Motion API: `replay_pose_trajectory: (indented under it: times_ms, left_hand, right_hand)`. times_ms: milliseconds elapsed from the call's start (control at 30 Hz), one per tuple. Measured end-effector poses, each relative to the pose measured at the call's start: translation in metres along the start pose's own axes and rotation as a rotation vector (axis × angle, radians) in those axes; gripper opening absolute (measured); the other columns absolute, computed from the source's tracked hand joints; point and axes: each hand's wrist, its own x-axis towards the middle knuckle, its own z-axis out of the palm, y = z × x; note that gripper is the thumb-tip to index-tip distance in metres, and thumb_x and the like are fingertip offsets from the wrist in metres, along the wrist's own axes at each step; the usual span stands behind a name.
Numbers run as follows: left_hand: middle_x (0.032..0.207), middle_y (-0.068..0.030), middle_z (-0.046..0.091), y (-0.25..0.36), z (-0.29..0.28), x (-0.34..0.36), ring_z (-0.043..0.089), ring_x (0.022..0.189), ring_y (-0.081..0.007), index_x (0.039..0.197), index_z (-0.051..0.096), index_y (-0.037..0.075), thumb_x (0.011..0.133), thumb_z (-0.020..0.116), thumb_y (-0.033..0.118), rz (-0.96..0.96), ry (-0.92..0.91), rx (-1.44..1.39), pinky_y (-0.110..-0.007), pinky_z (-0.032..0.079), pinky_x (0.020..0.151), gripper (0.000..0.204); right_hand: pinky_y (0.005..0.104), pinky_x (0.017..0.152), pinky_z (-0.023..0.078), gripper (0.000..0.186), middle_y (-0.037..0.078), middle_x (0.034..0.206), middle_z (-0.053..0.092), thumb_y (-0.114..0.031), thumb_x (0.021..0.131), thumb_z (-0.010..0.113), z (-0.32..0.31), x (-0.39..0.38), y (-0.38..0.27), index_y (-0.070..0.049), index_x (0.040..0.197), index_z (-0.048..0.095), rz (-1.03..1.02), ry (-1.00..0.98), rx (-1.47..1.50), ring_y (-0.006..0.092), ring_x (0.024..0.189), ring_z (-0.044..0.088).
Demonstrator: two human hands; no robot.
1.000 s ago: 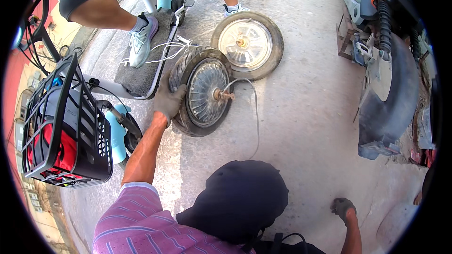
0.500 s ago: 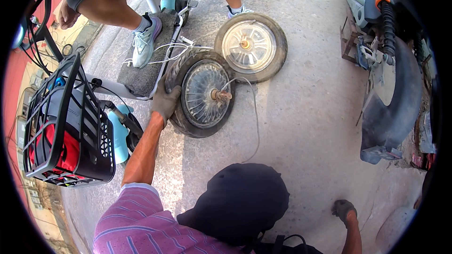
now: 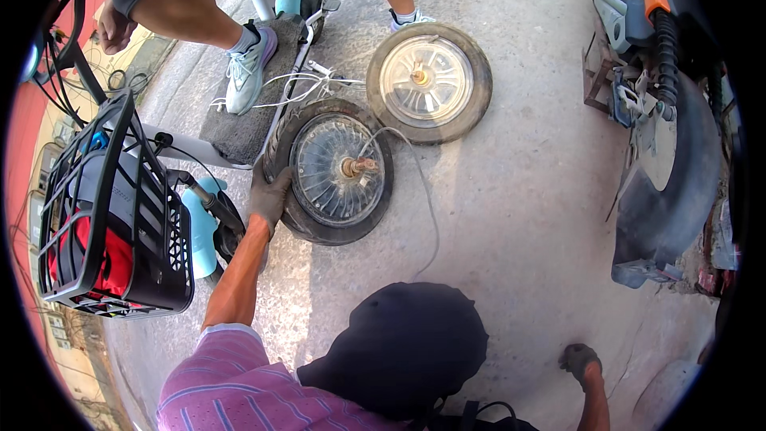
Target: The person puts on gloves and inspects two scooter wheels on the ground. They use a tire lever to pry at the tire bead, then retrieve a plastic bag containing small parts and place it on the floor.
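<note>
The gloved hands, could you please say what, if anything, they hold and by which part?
Left hand: the nearer wheel, by its tyre's left side. Right hand: cannot tell.

The near hub motor is ribbed, grimy metal, its tyre matt rubber; the far wheel hub is smoother, shinier metal; footboard mat rough, carpet-like; basket matt plastic; concrete ground rough

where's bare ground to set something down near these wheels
Widest bare ground: between the far wheel, the mudguard and, below, the right hand. Smaller: between the near wheel, cap and cable. Crowded: leftward, around the left hand, scooter and white wires.
</note>
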Motion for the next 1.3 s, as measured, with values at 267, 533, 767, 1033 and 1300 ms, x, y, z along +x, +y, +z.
replay_pose_trajectory:
  times_ms: [267, 533, 767, 1033, 1300]
  left_hand:
    - [0.148, -0.0290, 0.054, -0.018, 0.000, -0.005, 0.053, 0.140, -0.0370, 0.157, 0.035, -0.005, 0.089, 0.079, 0.046, -0.003, 0.011, -0.033, -0.039, 0.041, 0.116, 0.096]
    - [0.146, -0.0240, 0.058, -0.054, -0.001, 0.001, 0.058, 0.133, -0.0342, 0.153, 0.042, -0.005, 0.092, 0.076, 0.049, -0.166, 0.009, -0.199, -0.038, 0.044, 0.111, 0.089]
    - [0.148, -0.0206, 0.056, -0.122, -0.003, -0.044, 0.060, 0.128, -0.0337, 0.155, 0.038, -0.004, 0.092, 0.077, 0.050, -0.436, 0.016, -0.377, -0.040, 0.049, 0.107, 0.091]
    - [0.139, -0.0174, 0.063, -0.188, 0.004, -0.059, 0.070, 0.114, -0.0338, 0.151, 0.041, 0.003, 0.095, 0.076, 0.046, -0.677, -0.190, -0.806, -0.050, 0.064, 0.087, 0.079]
    - [0.137, -0.0208, 0.063, -0.087, -0.024, -0.040, 0.064, 0.123, -0.0306, 0.145, 0.051, -0.002, 0.096, 0.074, 0.041, -0.233, -0.001, 0.284, -0.043, 0.053, 0.103, 0.069]
  right_hand:
    - [0.0348, 0.070, 0.057, 0.036, 0.012, 0.087, 0.077, -0.021, 0.101, 0.044, 0.002, -0.010, -0.014, 0.002, 0.097, 0.071, 0.013, 0.005, -0.098, 0.0201, 0.073, 0.073]
    - [0.0353, 0.072, 0.056, 0.038, 0.010, 0.087, 0.077, -0.026, 0.099, 0.047, 0.001, -0.025, -0.031, 0.001, 0.096, 0.074, 0.036, 0.046, -0.132, 0.0192, 0.075, 0.072]
    - [0.0338, 0.073, 0.056, 0.035, 0.011, 0.089, 0.077, -0.024, 0.100, 0.049, 0.005, -0.023, -0.021, 0.002, 0.108, 0.071, 0.080, 0.059, 0.068, 0.0185, 0.075, 0.071]
    - [0.0340, 0.073, 0.056, 0.041, 0.008, 0.088, 0.079, -0.035, 0.103, 0.050, -0.005, -0.025, -0.025, -0.003, 0.115, 0.072, 0.061, 0.030, -0.182, 0.0180, 0.079, 0.075]
    - [0.0375, 0.109, 0.046, 0.063, 0.020, 0.137, 0.065, -0.051, 0.102, 0.052, -0.019, -0.058, -0.061, -0.006, 0.146, 0.057, 0.045, 0.102, -0.142, 0.0311, 0.128, 0.062]
